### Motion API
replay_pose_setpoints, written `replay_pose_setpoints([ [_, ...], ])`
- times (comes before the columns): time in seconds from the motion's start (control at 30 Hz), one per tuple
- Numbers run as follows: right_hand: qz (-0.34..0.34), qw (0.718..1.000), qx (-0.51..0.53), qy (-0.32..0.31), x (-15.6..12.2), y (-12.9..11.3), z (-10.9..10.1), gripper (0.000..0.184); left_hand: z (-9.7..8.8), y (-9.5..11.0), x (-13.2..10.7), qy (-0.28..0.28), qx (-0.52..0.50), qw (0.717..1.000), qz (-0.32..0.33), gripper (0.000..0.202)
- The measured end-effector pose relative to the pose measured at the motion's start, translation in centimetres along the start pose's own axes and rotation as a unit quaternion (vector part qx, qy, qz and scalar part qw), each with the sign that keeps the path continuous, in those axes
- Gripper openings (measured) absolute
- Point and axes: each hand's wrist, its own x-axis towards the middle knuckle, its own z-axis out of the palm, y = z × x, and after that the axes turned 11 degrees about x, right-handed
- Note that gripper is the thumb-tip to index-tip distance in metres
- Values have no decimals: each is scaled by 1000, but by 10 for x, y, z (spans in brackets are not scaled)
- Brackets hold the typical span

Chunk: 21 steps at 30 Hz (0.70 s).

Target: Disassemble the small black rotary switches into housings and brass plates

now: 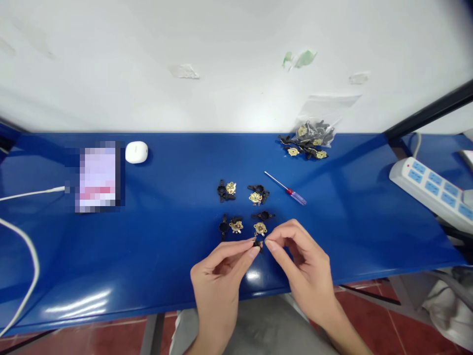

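Note:
My left hand (221, 271) and my right hand (301, 261) meet over the near edge of the blue table (166, 236), both pinching one small black part (258, 244) between fingertips. Just beyond the fingers lie several small sets of black and brass parts: two near ones (231, 226) (261, 223) and two farther ones (226, 190) (258, 194). A thin screwdriver with a clear handle and red collar (286, 188) lies to the right of them.
A pile of the same black and brass parts on a clear bag (308, 140) sits at the back. A white earbud case (136, 152) and a phone (96, 176) with a white cable (25, 246) lie left. A white power strip (430, 190) sits right.

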Motion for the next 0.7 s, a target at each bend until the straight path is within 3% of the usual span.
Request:
replay_pose_setpoints([
  [0.7,86,983,157,42,3,-2,15,11,0,0,-1,-9,-21,1000,-20,15],
])
